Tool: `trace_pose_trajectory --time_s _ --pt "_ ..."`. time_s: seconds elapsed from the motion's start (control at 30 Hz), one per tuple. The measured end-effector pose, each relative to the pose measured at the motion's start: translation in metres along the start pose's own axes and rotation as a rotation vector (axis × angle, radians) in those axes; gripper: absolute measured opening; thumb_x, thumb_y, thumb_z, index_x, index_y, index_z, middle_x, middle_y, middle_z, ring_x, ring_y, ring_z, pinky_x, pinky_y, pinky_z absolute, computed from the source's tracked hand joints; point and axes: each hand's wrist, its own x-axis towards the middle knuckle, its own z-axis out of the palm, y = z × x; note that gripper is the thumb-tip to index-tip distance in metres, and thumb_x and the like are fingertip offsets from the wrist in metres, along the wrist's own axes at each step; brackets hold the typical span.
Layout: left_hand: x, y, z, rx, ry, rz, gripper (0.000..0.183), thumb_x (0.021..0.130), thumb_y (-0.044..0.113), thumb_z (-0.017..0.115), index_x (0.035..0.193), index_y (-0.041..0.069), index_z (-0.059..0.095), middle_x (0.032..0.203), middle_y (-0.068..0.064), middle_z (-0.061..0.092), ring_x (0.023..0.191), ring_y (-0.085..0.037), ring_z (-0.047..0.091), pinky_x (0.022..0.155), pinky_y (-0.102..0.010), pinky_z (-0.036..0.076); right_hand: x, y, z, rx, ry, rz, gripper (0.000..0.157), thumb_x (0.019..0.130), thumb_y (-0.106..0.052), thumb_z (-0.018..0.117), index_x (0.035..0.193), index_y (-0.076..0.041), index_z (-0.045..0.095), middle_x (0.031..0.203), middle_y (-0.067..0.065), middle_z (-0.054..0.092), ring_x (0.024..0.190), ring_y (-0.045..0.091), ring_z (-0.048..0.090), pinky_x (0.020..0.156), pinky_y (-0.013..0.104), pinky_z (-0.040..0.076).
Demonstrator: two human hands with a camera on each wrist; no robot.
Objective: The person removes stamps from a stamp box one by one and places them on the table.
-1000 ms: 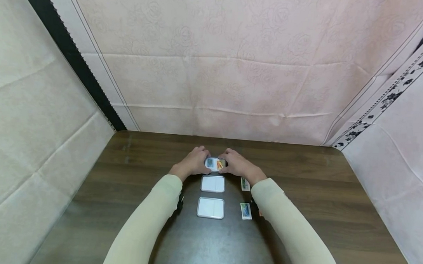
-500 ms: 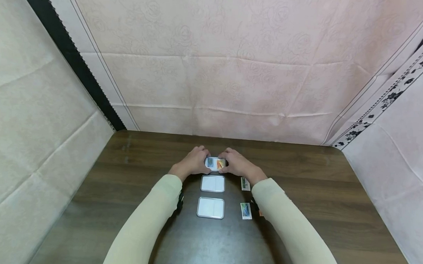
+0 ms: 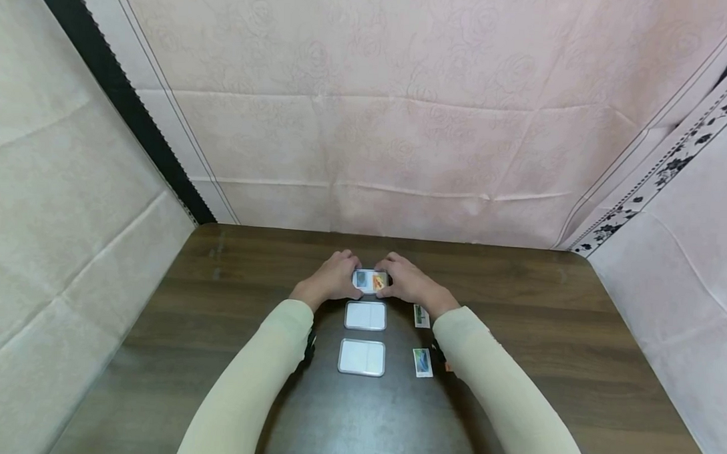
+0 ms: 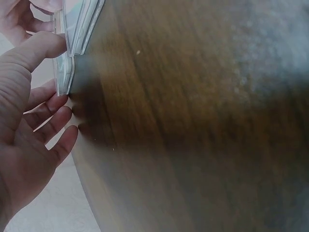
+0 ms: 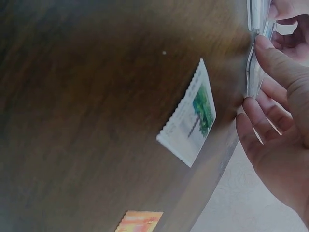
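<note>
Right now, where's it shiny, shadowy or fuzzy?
Head view: pale glare on the wooden table, bottom middle; dark shadows beside the left sleeve and right sleeve. Left wrist view: shadow beside the left hand, hazy glare upper right. Right wrist view: dim, blurry wood; the green-picture stamp looks clearer.

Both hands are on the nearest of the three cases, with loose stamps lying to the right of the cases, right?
Not the nearest: the head view shows the left hand and right hand on the farthest case. The loose stamps do lie to the right.
</note>
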Motion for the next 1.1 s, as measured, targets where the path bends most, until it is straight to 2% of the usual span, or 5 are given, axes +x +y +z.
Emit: trace_pose_trajectory --time_s 0.6,0.83,1.1 --pt "0.0 0.0 0.0 0.009 0.007 0.015 0.061 0.081 0.034 0.087 0.13 0.007 0.063 0.125 -0.004 0.056 0.113 -0.022 0.048 0.099 -0.038 0.05 -0.002 0.001 -0.008 0.022 -0.015 -0.017 0.062 0.088 -0.029 0.084 0.142 -0.008 0.059 0.142 0.01 0.052 0.113 0.023 0.057 0.097 0.039 0.052" --pt "-0.001 0.0 0.0 -0.014 0.002 0.011 0.06 0.081 0.034 0.087 0.13 0.008 0.062 0.125 -0.004 0.056 0.113 -0.022 0.048 0.099 -0.038 0.05 -0.007 0.003 -0.014 0.021 -0.014 -0.03 0.061 0.088 -0.027 0.084 0.141 -0.005 0.06 0.139 0.012 0.054 0.117 0.025 0.054 0.099 0.041 0.051" --pt "-0.002 0.0 -0.002 -0.026 0.0 0.001 0.061 0.081 0.036 0.086 0.131 0.008 0.063 0.128 -0.004 0.056 0.115 -0.022 0.048 0.103 -0.04 0.049 -0.016 0.009 -0.024 0.018 0.012 -0.018 0.061 0.088 -0.027 0.084 0.14 -0.004 0.061 0.135 0.012 0.055 0.113 0.025 0.051 0.095 0.042 0.051"
